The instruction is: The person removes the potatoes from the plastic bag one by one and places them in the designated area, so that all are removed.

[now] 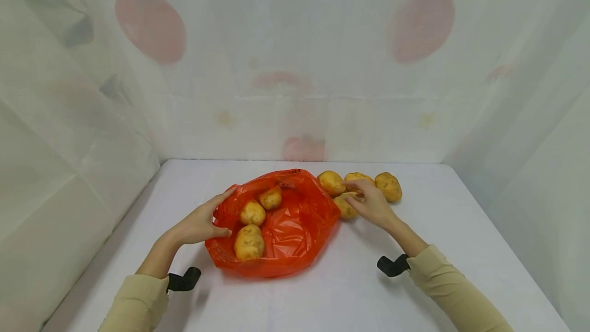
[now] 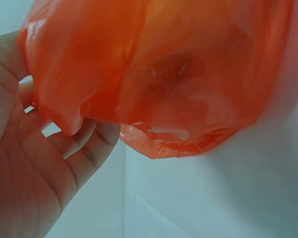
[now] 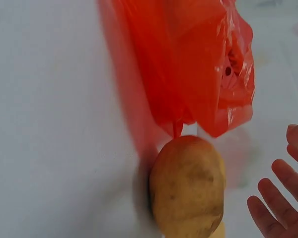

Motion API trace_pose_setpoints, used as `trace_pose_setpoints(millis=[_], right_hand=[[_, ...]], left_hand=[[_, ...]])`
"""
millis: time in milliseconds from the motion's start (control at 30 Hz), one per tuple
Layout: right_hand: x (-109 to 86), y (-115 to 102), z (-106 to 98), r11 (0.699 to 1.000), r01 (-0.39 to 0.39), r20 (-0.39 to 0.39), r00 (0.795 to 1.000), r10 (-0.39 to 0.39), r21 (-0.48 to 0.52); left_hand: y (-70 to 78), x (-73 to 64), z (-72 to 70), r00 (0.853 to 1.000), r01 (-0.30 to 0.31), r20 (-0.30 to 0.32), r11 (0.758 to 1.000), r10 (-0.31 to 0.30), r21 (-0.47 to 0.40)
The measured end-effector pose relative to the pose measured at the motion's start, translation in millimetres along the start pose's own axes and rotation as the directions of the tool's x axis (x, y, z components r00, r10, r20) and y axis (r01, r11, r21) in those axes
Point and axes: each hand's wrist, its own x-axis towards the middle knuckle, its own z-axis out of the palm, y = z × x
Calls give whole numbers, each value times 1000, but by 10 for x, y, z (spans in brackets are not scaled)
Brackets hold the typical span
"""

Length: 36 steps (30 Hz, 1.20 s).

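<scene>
A red plastic bag (image 1: 288, 229) lies with its mouth spread wide on the table. My left hand (image 1: 200, 223) holds the bag's left rim, thumb on the inner side and fingers along the outside; the left wrist view shows the fingers partly behind the thin plastic. Inside the bag sit a large potato (image 1: 249, 244), a middle potato (image 1: 252, 213) and a smaller potato (image 1: 270, 198). My right hand (image 1: 372, 204) hovers over the near potato (image 1: 343, 208) beside the bag, fingers apart and holding nothing. In the right wrist view its fingers stand clear of that potato (image 3: 187, 191).
Behind the near potato, a left potato (image 1: 330, 183), a middle potato (image 1: 357, 177) partly hidden by my right hand, and a right potato (image 1: 388, 187) lie in a row. The white table (image 1: 322, 301) is enclosed by pale curtains (image 1: 359, 65) at the back and sides.
</scene>
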Motion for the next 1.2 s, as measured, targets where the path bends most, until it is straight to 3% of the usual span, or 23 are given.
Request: trace_pose_setpoints(millis=[433,700,1000,1200], right_hand=[[89,-281,167,996,23,141,989,-36,88],[110,-457,315,996,89,227,970,-91,17],[150,-623,503,992,85,373,921,-116,98],[167,-699,632,989,86,414,901,-128,120]], left_hand=[[-4,-6,-12,1000,12,7,1000,-12,-16],[-9,-3,0,1000,4,11,1000,-4,-13],[-8,-2,11,1000,6,4,1000,-6,-15],[-11,-15,14,1000,7,-2,1000,-7,-10]])
